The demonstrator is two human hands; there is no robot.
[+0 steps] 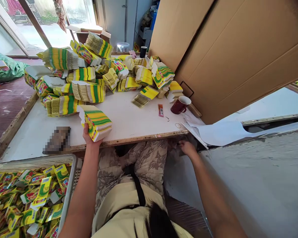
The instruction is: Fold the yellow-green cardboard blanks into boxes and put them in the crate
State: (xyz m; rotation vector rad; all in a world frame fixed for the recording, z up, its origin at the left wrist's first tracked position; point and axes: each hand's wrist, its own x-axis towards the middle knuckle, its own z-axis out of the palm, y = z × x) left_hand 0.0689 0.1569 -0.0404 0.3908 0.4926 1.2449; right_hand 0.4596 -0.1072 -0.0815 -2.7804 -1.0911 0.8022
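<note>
My left hand (91, 138) is closed around a stack of flattened yellow and green cartons (98, 120), held at the table's front edge with the thumb on the near side. Below the table edge on the right, my right hand (188, 148) has its fingers curled together. What they grip, if anything, I cannot make out; hazy clear plastic (173, 146) hangs beside them. Behind the held stack, several more bundles of flattened cartons (88, 91) are heaped on the white tabletop (124, 114).
A maroon mug (180, 105), a small red sachet (160, 110) and a rubber band (178, 125) lie on the right. Large cardboard sheets (228, 49) lean there. At lower left stands a crate (73, 165) full of small cartons. A pixelated dark object (57, 139) lies at left.
</note>
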